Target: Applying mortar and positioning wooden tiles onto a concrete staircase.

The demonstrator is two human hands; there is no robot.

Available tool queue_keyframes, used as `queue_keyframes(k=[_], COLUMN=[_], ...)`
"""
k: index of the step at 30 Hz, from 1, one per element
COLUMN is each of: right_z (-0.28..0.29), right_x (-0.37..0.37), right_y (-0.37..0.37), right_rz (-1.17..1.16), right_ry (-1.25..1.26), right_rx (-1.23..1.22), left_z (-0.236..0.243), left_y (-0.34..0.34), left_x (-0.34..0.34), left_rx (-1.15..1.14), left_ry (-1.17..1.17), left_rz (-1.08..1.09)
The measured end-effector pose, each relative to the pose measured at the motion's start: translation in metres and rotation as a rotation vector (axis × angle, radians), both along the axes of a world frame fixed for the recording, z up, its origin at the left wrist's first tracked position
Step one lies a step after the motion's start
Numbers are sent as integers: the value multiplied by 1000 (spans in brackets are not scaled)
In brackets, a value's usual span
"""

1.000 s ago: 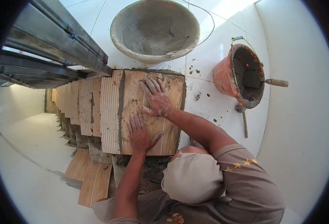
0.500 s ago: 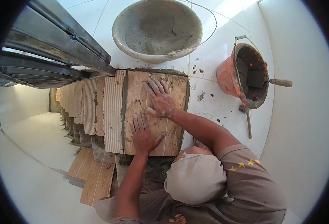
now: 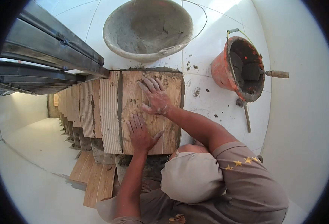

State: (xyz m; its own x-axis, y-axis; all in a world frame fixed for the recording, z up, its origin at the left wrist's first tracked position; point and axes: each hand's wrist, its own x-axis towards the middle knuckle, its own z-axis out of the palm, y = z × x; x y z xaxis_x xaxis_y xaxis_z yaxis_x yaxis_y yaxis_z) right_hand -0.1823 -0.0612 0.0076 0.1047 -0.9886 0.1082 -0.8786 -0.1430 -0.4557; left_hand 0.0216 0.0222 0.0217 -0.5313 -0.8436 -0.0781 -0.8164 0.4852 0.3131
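Observation:
A wood-look tile [image 3: 168,134] with pale lines and smears of grey mortar lies flat at the top of a staircase. My left hand [image 3: 141,137] presses flat on its nearer left part, fingers stretched and thumb out to the right. Farther off, my right hand [image 3: 157,99] lies palm down on the same tile with its fingers spread. Neither hand holds anything. Along the tile's left side runs a ridged stair-edge strip [image 3: 109,115], parted from it by a line of grey mortar [image 3: 120,108]. More mortar shows along the far and right edges.
A large mortar basin [image 3: 147,56] stands beyond the tile. To the right are an orange bucket [image 3: 221,71] holding a trowel [image 3: 276,74], and a hammer [image 3: 247,117]. Dark metal railing [image 3: 56,48] rises at left above descending steps. Loose tiles [image 3: 99,183] lie lower left.
The whole view has shifted slightly, so most things sit a little farther left in it. Both hands stay flat on the tile in about the same places.

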Motion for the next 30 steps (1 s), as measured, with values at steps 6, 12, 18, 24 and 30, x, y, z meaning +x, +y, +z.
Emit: queue_keyframes(k=[6, 12, 18, 24, 30], right_z=[3, 8, 1, -1, 2], right_x=[0, -7, 3, 2, 0], right_y=[-1, 2, 5, -1, 2], right_rz=[-1, 1, 10, -5, 24], right_ry=[-3, 43, 28, 54, 73], right_rx=[34, 15, 20, 51, 48], left_z=[2, 2, 4, 3, 5], left_y=[-2, 0, 3, -3, 0], left_x=[2, -3, 3, -1, -1], left_rx=[45, 44, 29, 52, 9], left_ry=[-21, 23, 7, -24, -36], left_rz=[-11, -1, -1, -10, -21])
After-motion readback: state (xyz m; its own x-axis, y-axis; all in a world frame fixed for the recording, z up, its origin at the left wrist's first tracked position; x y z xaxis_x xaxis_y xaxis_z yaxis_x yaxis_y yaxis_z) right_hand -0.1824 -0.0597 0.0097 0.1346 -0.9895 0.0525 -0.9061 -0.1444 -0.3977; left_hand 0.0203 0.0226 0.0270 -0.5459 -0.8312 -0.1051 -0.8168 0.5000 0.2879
